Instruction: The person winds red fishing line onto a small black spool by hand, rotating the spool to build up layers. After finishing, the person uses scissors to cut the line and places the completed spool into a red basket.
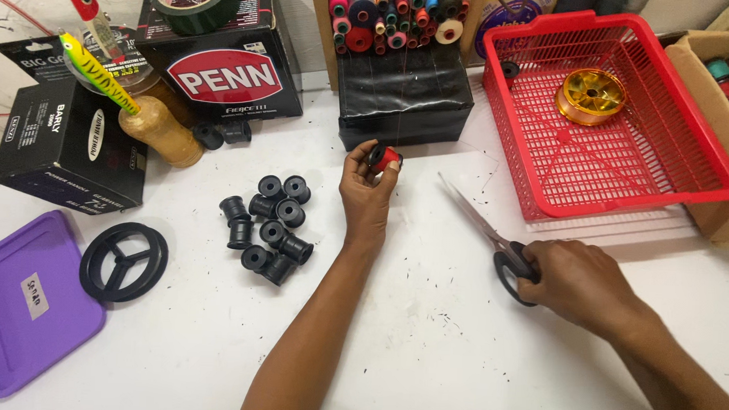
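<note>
My left hand holds a small black spool wound with red thread up between thumb and fingers, near the black box at the back. A thin thread runs from the spool upward over that box. My right hand grips the black handles of a pair of scissors lying on the white table, blades pointing up and left toward the spool. A cluster of several empty black spools lies left of my left hand.
A red plastic basket at the back right holds a gold spool. A rack of coloured thread cones stands behind a black box. Left: dark cartons, cork handle, black ring, purple lid.
</note>
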